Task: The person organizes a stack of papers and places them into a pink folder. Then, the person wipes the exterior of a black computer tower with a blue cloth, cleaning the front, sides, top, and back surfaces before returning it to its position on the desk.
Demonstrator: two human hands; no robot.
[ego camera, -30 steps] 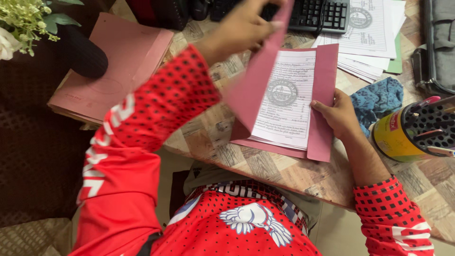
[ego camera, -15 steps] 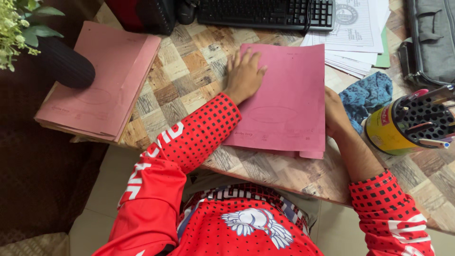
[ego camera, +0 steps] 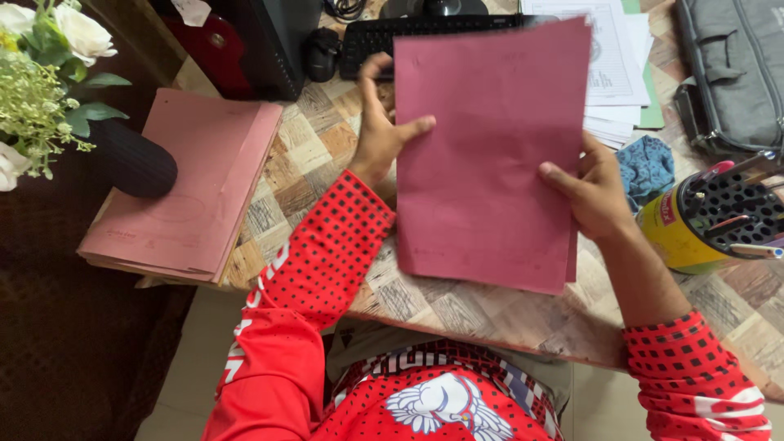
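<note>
Keyboard, flowers, pen holder

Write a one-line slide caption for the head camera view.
Both hands, left hand and right hand, lift a closed pink folder above the wood-patterned desk.

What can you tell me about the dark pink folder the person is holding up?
The dark pink folder looks like thin matte card, plain and shut, with no papers showing. It is lifted off the wooden table, facing the camera and tilted slightly. The left hand grips its left edge with the thumb on the front; the right hand grips its right edge. It hides part of the keyboard.
</note>
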